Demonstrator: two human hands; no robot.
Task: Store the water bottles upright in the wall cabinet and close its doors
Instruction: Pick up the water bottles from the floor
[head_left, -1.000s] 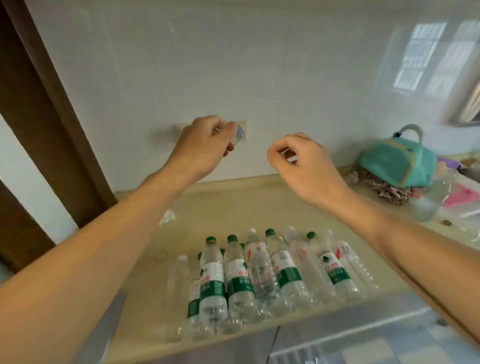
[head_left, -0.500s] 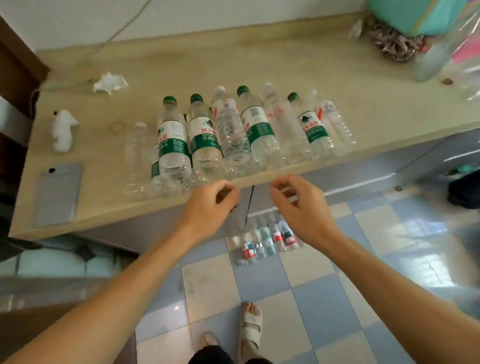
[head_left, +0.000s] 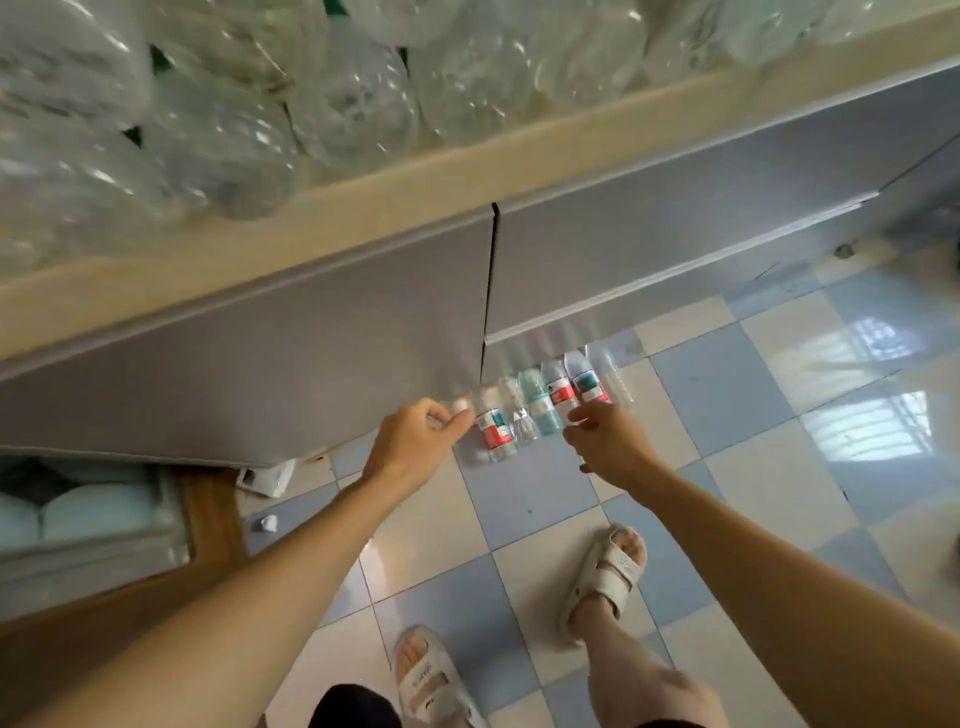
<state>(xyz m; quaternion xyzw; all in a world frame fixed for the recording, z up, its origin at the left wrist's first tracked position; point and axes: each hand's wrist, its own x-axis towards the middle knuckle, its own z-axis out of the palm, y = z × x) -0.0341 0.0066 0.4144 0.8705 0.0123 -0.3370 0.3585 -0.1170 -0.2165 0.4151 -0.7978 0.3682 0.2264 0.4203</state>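
Observation:
Several clear water bottles (head_left: 343, 98) lie on their sides along the front of the beige counter (head_left: 363, 208), blurred at the top of the view. More bottles (head_left: 550, 400) with red and teal labels lie in a row on the floor against the base cabinet. My left hand (head_left: 421, 441) hangs just left of that row, fingers curled closed with nothing clearly in them. Just right of the row's middle is my right hand (head_left: 608, 441), its fingers loosely apart and empty. The wall cabinet is out of view.
Grey base cabinet doors (head_left: 260, 353) stand shut under the counter. The floor is blue and white tiles (head_left: 727, 395). My feet in pale sandals (head_left: 608, 571) stand close behind the hands. A wooden frame (head_left: 208, 519) and scraps of litter (head_left: 265, 522) are at the left.
The view has swung from the wall down past the counter to the floor. Both hands have dropped from chest height to just above the floor bottles.

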